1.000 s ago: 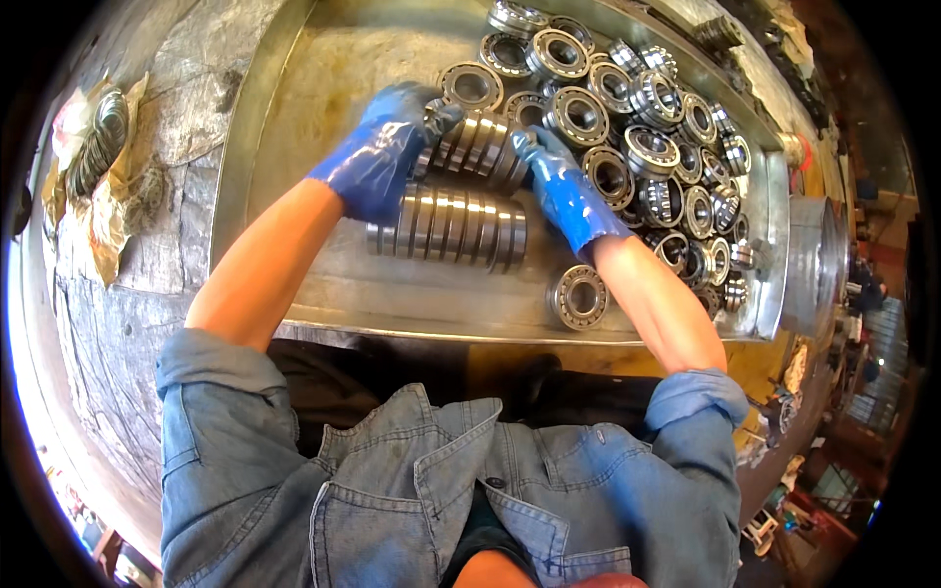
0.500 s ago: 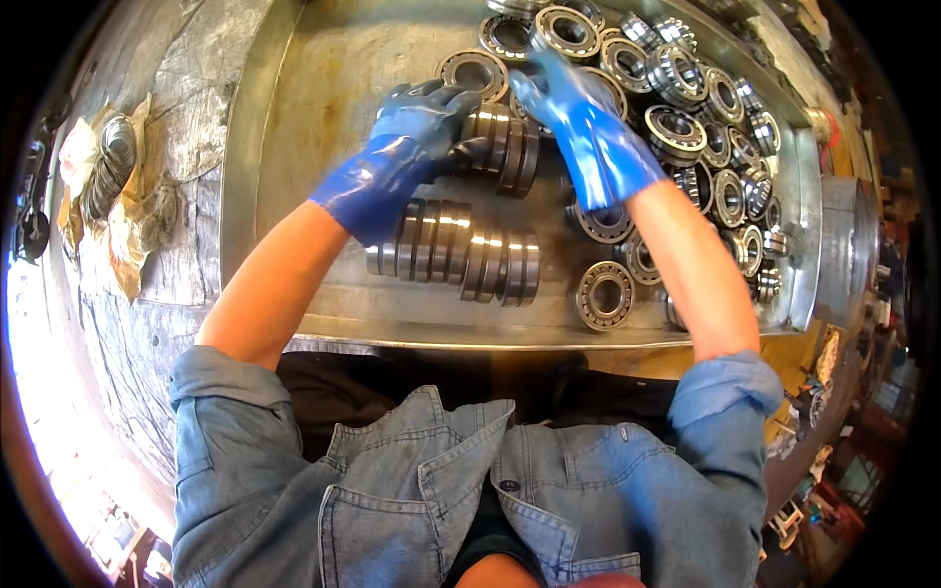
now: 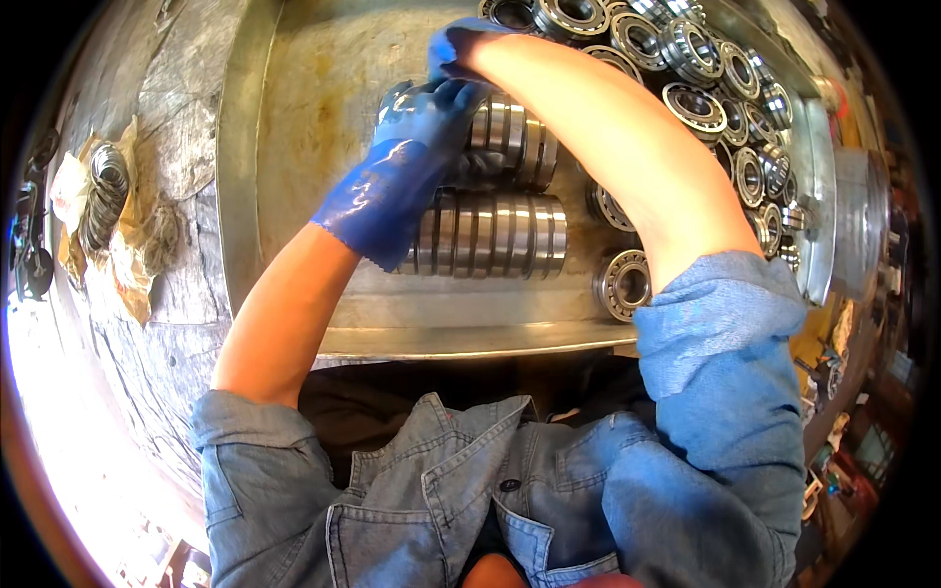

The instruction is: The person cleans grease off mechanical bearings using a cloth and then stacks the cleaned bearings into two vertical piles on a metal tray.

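Note:
Both my hands wear blue rubber gloves. At the left end of a row of steel roller bearings (image 3: 510, 142) is my left hand (image 3: 417, 122), its fingers curled round that end. Just beyond it, my right hand (image 3: 456, 49) reaches across to the left with the wrist bent. Its fingers are mostly hidden, so what it holds, if anything, does not show. A second row of bearings (image 3: 495, 235), on edge and face to face, lies nearer me, partly behind my left glove.
The rows lie in a shallow metal tray (image 3: 441, 341) with raised walls. Many loose bearings (image 3: 691, 49) crowd its right and far right. One bearing (image 3: 625, 284) lies flat near the front wall. Left of the tray, metal rings (image 3: 106, 196) rest on torn brown paper (image 3: 132, 269).
My right hand has swung left, from over the loose bearings to beyond my left hand. My left hand remains at the row's end. The nearer row now looks straighter.

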Demonstrator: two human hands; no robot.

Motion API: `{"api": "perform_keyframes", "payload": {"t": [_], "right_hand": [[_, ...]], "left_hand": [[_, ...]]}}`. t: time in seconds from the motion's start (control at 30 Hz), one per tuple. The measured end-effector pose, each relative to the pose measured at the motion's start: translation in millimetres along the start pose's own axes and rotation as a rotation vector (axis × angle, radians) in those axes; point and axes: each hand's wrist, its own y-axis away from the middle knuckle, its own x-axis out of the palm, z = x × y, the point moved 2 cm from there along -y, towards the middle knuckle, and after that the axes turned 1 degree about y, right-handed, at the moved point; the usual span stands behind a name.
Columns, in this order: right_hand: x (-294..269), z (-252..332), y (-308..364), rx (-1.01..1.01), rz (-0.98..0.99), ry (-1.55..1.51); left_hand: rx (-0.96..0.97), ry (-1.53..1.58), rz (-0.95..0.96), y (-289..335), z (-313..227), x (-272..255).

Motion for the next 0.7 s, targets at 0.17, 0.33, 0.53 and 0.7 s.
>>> {"api": "perform_keyframes", "payload": {"t": [0.17, 0.33, 0.53, 0.7], "right_hand": [[-18, 50, 29, 0.208, -0.032, 0.175], [-5, 23, 22, 0.200, -0.195, 0.256], [-17, 42, 17, 0.247, 0.051, 0.293], [-19, 52, 6, 0.343, 0.272, 0.320]], "left_hand": [[-0.335, 0.162, 0.220, -6, -5, -16], [-0.247, 0.247, 0.158, -1, -21, -33], [-0.377, 0.329, 0.010, -5, -3, -3], [-0.116, 0.083, 0.219, 3, -3, -15]]}}
